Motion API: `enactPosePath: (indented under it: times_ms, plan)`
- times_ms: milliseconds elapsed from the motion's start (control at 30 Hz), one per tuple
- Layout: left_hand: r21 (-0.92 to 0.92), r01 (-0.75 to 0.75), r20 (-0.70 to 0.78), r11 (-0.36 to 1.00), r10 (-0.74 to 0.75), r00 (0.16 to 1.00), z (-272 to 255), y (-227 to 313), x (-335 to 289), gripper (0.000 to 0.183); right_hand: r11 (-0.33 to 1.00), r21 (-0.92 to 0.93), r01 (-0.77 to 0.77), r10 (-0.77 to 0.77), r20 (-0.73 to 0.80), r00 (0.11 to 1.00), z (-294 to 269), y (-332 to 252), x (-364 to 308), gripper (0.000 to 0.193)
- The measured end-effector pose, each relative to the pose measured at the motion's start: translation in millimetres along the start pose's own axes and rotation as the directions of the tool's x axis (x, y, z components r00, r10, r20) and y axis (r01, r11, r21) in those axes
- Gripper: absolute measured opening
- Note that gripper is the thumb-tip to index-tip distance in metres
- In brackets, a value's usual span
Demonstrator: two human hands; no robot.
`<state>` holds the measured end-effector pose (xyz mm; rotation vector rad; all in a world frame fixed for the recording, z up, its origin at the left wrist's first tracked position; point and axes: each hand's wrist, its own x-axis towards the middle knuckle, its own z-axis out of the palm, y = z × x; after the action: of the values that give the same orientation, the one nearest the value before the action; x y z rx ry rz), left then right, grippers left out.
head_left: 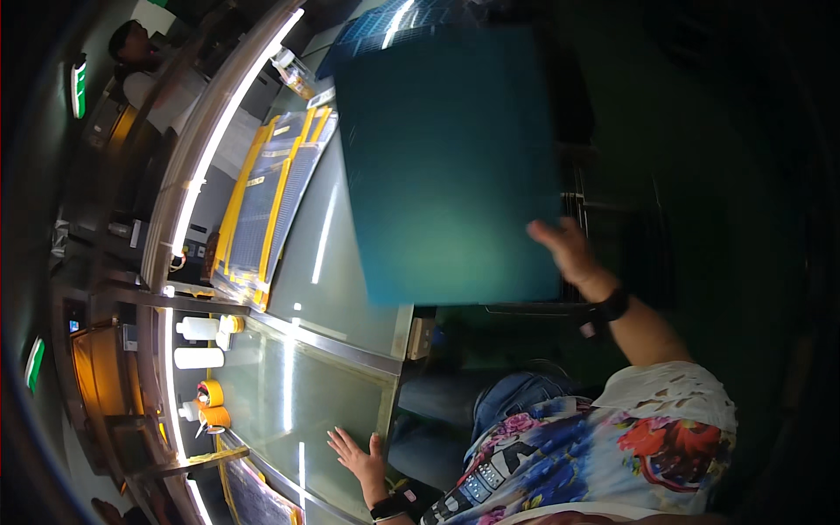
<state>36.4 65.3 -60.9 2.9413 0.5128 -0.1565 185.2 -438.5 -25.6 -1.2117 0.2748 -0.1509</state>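
A large, flat, teal rectangular sheet [446, 175] takes up the upper middle, slightly blurred. On its right edge, near the lower corner, my right hand [573, 254] grips it with the thumb on top; the other fingers are hidden below. My left hand [357, 459] is over the edge of the glass-topped table [337, 381], fingers spread and nothing in them. Whether that palm touches the glass I cannot tell. To the left of the sheet lies a stack of dark mesh-patterned panels [276, 188] edged with yellow tape.
White bottles [199, 358] and rolls of orange tape [213, 419] line the table's left side. A lit tube lamp [214, 144] runs along the frame above. Blue gridded panels [385, 31] lie at the far end. Another person [144, 66] is beyond the frame, upper left.
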Motion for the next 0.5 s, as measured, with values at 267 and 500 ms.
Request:
enactPosePath:
  times_ms: [267,500]
  plan:
    - [-0.001,0.001,0.018,1.000,-0.001,1.000,-3,2,-1,0.089,0.949,-0.268,0.166,-0.263,-0.383,0.885,-100,-37,3,0.024]
    - [-0.043,-0.014,0.048,0.999,0.016,0.999,-12,10,-4,0.090,0.439,-0.865,-0.245,-0.328,-0.408,0.852,-98,108,42,0.029]
